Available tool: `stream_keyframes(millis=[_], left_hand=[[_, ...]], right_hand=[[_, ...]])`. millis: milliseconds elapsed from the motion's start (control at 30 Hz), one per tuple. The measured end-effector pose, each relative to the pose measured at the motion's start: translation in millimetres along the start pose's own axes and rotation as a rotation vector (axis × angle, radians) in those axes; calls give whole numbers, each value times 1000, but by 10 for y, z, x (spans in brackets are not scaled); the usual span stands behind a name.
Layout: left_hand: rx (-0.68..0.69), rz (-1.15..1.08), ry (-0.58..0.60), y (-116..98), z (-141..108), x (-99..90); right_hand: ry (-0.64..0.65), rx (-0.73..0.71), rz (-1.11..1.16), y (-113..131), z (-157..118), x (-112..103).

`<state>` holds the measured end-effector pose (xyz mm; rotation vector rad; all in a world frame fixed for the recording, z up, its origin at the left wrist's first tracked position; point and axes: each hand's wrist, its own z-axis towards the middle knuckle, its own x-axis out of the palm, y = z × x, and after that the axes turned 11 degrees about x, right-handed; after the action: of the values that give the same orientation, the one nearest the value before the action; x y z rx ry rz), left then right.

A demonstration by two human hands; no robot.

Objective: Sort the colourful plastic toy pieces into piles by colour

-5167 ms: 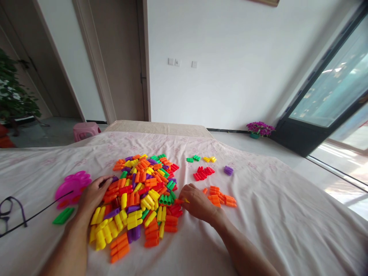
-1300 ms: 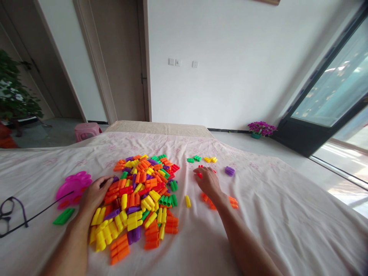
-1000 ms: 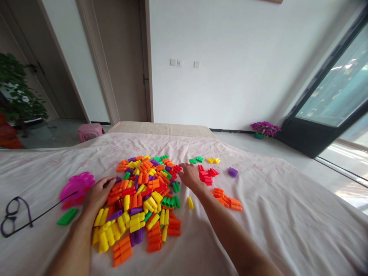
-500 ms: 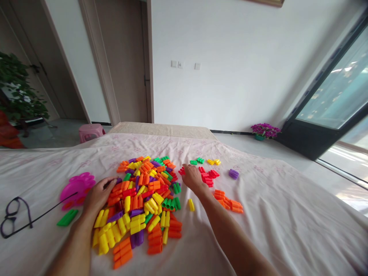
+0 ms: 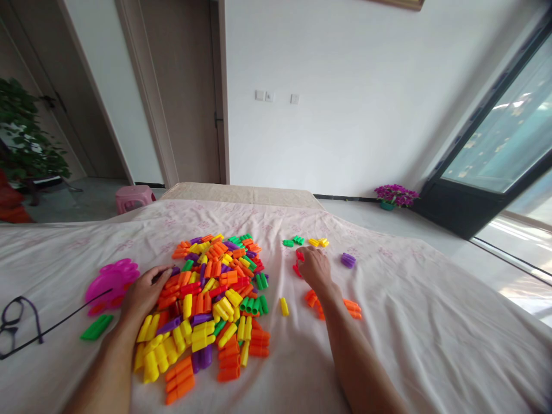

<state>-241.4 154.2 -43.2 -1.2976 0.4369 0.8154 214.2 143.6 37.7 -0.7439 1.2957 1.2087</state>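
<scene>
A large heap of plastic building blocks (image 5: 211, 287) in orange, yellow, red, green and purple lies on the cloth before me. At its left side rests my left hand (image 5: 149, 287), thumb and forefinger slightly apart, fingertips by a purple block (image 5: 175, 270) and apparently gripping nothing. To the right of the heap, my right hand (image 5: 317, 267) is low over a small group of red blocks (image 5: 298, 263), fingers closed on a red one and mostly hidden by the back of the hand. Orange blocks (image 5: 352, 307) lie partly behind my right wrist.
Small groups of green blocks (image 5: 297, 240), yellow blocks (image 5: 319, 242) and purple blocks (image 5: 348, 260) lie beyond my right hand. A single yellow block (image 5: 284, 306) sits nearer. At left are a pink plastic piece (image 5: 103, 284), a green block (image 5: 97, 328) and glasses (image 5: 26, 322).
My right hand has moved right with a red block, from the edge of the heap to the red group. My left hand stays beside the heap.
</scene>
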Motion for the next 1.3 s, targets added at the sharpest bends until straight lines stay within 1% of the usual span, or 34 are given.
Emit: stream_keyframes(millis=[133,233,300,400,500,633,733,867,1033,1100,1200,1300], left_hand=[[5,-13,2,10,4,5],[13,-17,-6,-5,0,2],[10,-10,-4,-18,-4,-2],[10,-9,-1,-38,-11,-10],[19,-20,-3,-52,-15,-15],[7,-25,-1,-54,-12,-14],[13,-19,-9,-44,-5,-10],[11,-25,-9,-22,2,-2],[17,-33,-9,-7,3,4],[19,-23,-9,-7,3,2],[30,-12,-3,-7,4,-4],[28,-5,9,-5,6,-6]], right_hand=[[108,-197,165,302,-105,194],[135,-320,175,530,-188,323],[126,-333,145,641,-228,378],[106,-313,68,739,-243,418],[67,-303,-4,782,-206,427],[91,-266,0,804,-146,429],[116,-228,84,793,-134,436],[152,-176,266,724,-136,430],[186,-81,460,546,-99,359],[177,-63,512,450,-70,307],[138,-30,496,276,-14,191],[61,22,383,71,51,40]])
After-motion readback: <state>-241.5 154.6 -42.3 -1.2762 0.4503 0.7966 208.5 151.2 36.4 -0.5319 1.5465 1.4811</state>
